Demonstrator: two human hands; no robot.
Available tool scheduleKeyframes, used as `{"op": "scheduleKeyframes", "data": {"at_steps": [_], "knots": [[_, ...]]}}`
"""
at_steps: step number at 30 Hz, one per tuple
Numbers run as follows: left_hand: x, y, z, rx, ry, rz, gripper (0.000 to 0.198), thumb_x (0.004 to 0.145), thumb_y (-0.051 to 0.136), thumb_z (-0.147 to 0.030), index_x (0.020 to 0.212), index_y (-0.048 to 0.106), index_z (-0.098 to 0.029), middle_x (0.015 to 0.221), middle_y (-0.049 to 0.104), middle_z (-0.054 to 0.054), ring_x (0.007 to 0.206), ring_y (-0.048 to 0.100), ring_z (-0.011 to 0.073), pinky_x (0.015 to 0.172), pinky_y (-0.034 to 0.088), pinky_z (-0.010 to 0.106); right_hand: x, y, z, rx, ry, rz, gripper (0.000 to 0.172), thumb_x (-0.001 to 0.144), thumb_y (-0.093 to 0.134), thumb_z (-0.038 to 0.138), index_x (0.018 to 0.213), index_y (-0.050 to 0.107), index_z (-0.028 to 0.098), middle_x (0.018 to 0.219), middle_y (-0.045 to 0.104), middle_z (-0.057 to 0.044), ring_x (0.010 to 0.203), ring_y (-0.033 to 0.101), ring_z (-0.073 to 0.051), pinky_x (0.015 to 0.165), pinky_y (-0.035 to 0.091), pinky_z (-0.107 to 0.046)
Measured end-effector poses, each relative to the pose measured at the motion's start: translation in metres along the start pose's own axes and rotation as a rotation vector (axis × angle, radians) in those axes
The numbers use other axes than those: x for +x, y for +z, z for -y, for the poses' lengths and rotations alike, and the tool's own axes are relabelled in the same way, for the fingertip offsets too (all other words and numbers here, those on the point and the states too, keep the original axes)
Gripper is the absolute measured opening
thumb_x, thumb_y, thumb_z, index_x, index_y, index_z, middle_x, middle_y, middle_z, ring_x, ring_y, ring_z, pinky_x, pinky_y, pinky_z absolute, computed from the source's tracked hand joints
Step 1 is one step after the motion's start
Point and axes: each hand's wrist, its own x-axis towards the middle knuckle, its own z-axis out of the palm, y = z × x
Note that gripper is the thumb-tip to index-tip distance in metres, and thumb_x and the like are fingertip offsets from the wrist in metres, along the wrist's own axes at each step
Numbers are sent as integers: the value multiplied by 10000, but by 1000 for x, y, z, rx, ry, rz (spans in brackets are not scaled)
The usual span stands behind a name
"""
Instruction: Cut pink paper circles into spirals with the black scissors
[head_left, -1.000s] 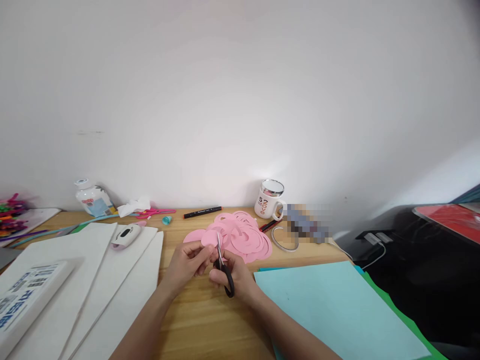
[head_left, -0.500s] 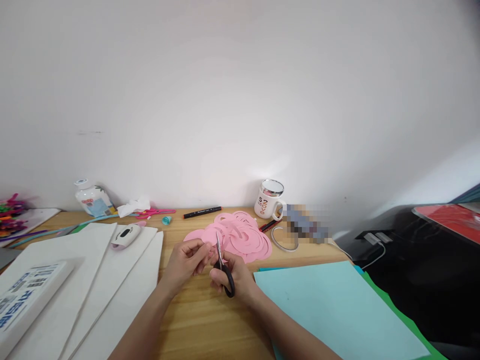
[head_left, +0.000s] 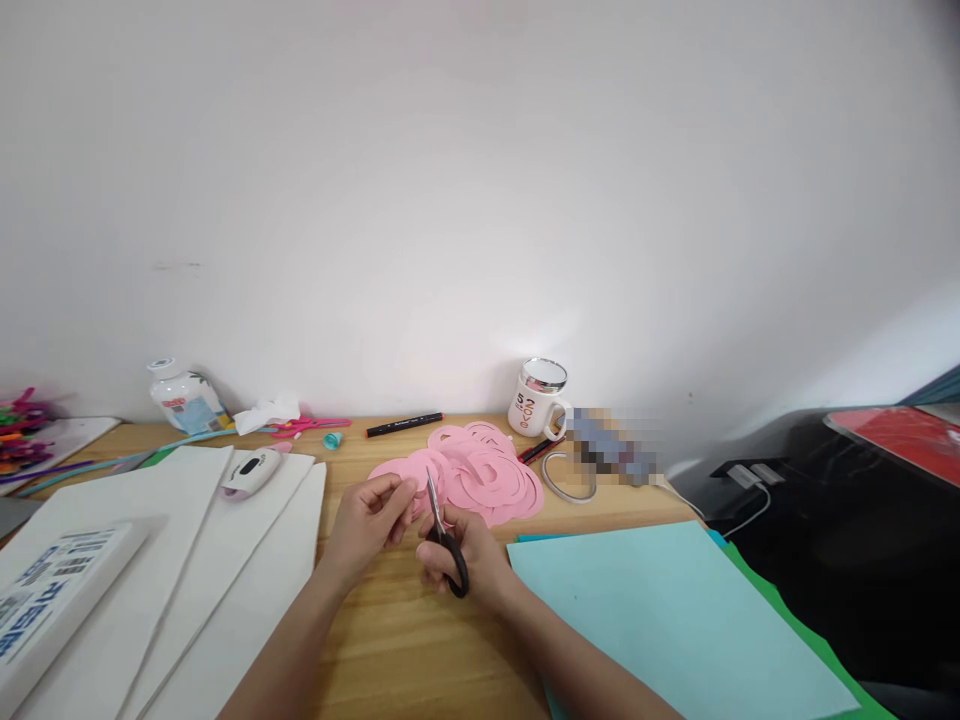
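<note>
Black-handled scissors (head_left: pixel 448 550) are in my right hand (head_left: pixel 472 555), fingers closed around the handles and the blades pointing up and away. My left hand (head_left: pixel 375 515) pinches a piece of pink paper (head_left: pixel 420 490) just left of the blades. That piece blends into the pink behind it, so its outline is hard to make out. Right behind both hands lies a heap of pink paper spirals and rings (head_left: pixel 491 480), spread over the wooden table (head_left: pixel 420 640).
White sheets (head_left: pixel 247 560) with a boxed pack (head_left: pixel 60 600) lie to the left, light blue paper (head_left: pixel 660 610) to the right. Along the wall stand a bottle (head_left: pixel 187 395) and a mug (head_left: pixel 536 400), with pink scissors (head_left: pixel 311 428) and a black marker (head_left: pixel 405 425) between them.
The scissors and my right hand have shifted slightly left. My left hand has moved a little left too, and the pink paper at its fingertips has turned or dropped somewhat.
</note>
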Motion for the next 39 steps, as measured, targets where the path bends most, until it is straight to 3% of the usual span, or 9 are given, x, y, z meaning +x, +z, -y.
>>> {"op": "scheduleKeyframes", "data": {"at_steps": [4,8,14,21,26,30,35,36,39], "knots": [[-1,0,-5,38,-2,51,448,758,590,-495,466,454,-184,376,395,-68,364,321,65,385,253,194,0,-2,4,6,-33,36,496,531,828,479,786,502,205,525,522,80,429,482,-98,442,369,-219],[-1,-1,-6,58,2,91,424,744,603,-496,485,494,-179,377,395,-71,372,332,68,398,262,194,0,-4,9,-4,-52,42,495,517,849,445,784,511,200,579,501,71,500,452,-95,464,335,-210],[0,-3,-4,58,17,110,430,766,586,-499,499,476,-181,386,399,-70,369,320,65,391,240,192,2,-5,5,6,-45,19,490,527,833,468,778,514,195,525,463,94,418,452,-81,424,349,-204],[-2,-6,-8,7,36,152,446,778,592,-491,493,440,-184,396,400,-69,377,321,61,381,237,184,2,-4,5,-38,-1,-35,478,553,786,518,728,476,200,430,528,83,321,416,-65,338,305,-176],[3,-10,2,-7,31,174,472,783,583,-521,494,422,-183,414,394,-74,382,328,59,392,265,182,4,-2,6,-35,6,-82,451,537,797,495,675,487,198,374,499,90,285,400,-66,313,272,-168],[5,-14,8,-25,19,224,447,779,598,-502,502,480,-172,411,435,-63,382,343,58,397,270,181,7,-6,8,-10,-86,-223,430,568,773,512,647,485,202,358,471,88,285,400,-78,319,277,-183],[5,-15,10,-76,-116,348,292,617,729,-420,554,628,-153,427,502,-37,376,386,68,370,271,181,9,-12,11,47,-307,-549,358,673,721,456,788,483,215,488,517,75,409,480,-105,423,379,-215],[7,-14,12,-73,-131,310,276,604,731,-411,572,641,-153,425,504,-38,375,388,69,366,267,178,10,-14,10,41,-349,-609,342,694,706,438,827,483,216,529,532,66,452,507,-116,461,408,-230],[14,-13,18,-22,-50,-6,253,584,740,-386,635,647,-157,467,489,-59,399,404,71,383,309,177,11,-18,8,-38,-460,-720,310,722,685,365,910,494,208,657,568,30,587,565,-145,586,463,-281]]}}
